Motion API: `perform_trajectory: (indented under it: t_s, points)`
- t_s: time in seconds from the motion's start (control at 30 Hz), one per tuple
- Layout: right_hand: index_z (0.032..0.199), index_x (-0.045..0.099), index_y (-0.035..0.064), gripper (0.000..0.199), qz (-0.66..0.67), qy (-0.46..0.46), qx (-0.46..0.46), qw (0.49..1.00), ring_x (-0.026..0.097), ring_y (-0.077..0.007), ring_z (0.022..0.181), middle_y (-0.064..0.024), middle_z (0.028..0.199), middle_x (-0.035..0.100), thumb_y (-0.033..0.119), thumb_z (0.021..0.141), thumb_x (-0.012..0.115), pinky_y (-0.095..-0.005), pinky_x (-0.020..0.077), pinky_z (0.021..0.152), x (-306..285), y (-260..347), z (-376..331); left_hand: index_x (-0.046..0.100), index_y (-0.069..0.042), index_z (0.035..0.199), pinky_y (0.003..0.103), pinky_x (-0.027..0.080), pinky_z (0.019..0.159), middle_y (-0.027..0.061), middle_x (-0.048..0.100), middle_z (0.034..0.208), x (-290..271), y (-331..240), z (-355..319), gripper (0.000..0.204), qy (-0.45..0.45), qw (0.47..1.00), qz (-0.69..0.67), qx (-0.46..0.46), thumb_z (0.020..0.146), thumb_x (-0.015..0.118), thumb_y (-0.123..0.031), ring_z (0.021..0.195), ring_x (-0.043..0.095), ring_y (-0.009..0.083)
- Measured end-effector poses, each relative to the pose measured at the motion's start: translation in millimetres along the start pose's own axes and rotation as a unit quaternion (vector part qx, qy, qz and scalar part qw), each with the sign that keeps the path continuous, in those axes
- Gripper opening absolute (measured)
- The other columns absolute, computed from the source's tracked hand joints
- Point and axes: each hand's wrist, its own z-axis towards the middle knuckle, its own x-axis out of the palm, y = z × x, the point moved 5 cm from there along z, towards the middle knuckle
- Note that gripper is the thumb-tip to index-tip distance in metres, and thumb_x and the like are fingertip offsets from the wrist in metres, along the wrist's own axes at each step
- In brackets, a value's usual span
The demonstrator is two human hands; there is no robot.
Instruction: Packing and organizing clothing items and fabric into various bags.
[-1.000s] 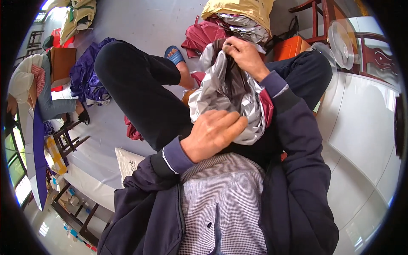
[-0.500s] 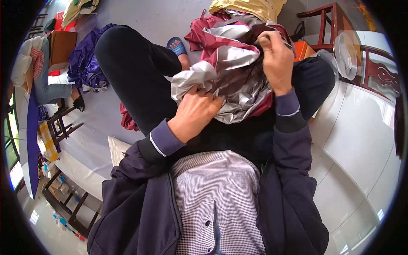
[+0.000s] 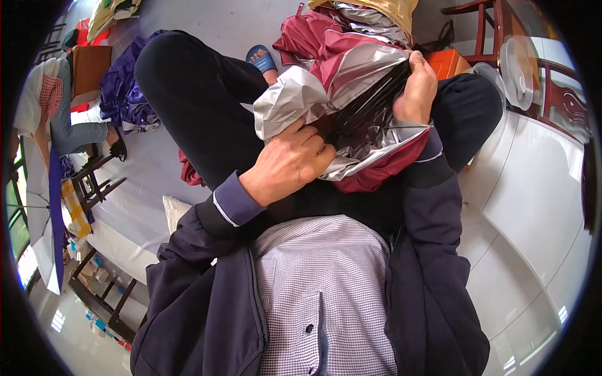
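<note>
Across my lap lies a partly folded umbrella (image 3: 376, 174), maroon outside and silver inside, with thin dark ribs (image 3: 370, 103) bunched in its middle. My left hand (image 3: 291, 158) is closed on the silver fabric at the near left side, its fingers curled under a fold. On the right, my right hand (image 3: 419, 91) pinches the canopy edge between thumb and fingertips, and the cloth stretches away from it. Part of that hand's fingers is hidden by the fabric. More maroon and silver fabric (image 3: 307, 37) lies beyond, by a yellow sack (image 3: 398, 14).
Dark purple fabric (image 3: 128, 94) lies left of my knee. An orange box (image 3: 446, 64) stands beyond my right knee, near a wooden chair (image 3: 486, 31) and a clear round plastic piece (image 3: 517, 72). At far left are another person's jeans-covered leg (image 3: 84, 138) and a wooden stool (image 3: 94, 182).
My right hand has turned and drawn the canopy edge out, so the umbrella has spread and its dark ribs show. My left hand keeps its hold, nearly in place.
</note>
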Motion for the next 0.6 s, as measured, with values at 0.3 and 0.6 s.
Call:
perform_trajectory:
  t_s: [0.3,0.6]
  points:
    - [0.097,0.067,-0.0007,0.030,0.009,0.042,0.029,0.999,0.064,-0.0155,0.079,-0.0050,0.092,0.070,0.026,0.102,0.053,-0.0288,0.0488,0.077,-5,-25,-3,0.066,-0.004,0.092,0.033,0.048,0.071,0.0039,0.047,0.072,-23,-13,2,0.027,-0.033,0.996,-0.006,0.079,0.067,0.066,-0.013,0.070,0.054,0.0200]
    - [0.109,0.065,-0.0035,0.035,-0.064,0.129,-0.004,0.990,0.069,-0.0199,0.082,-0.0065,0.094,0.071,0.025,0.106,0.044,-0.0335,0.0548,0.075,-10,-54,0,0.071,-0.009,0.094,0.034,0.052,0.075,0.0029,0.051,0.076,-29,-9,0,0.034,-0.016,0.997,0.001,0.076,0.061,0.069,-0.013,0.072,0.058,0.0189]
